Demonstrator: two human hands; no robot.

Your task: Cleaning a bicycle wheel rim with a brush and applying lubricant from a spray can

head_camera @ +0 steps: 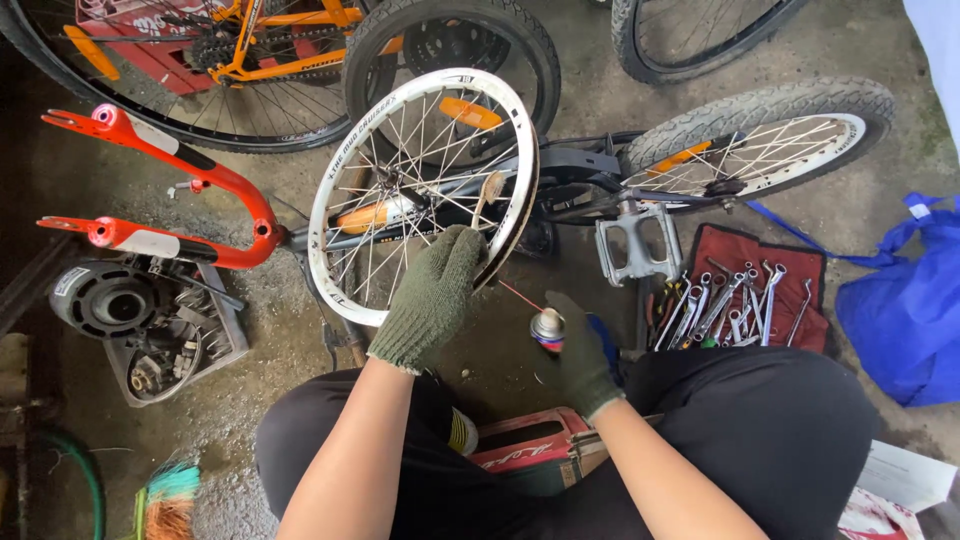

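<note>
We hold a small brush in our gloved left hand, fingers closed on its handle, bristles against the white wheel rim at about three o'clock on the wheel. Our right hand, at five o'clock from the wheel, has fingers wrapped around a spray can with a thin red straw. The wheel sits off the red fork, so the cleaning looks partway through. How much of the rim is cleaned we cannot judge; the can's body is mostly hidden.
</note>
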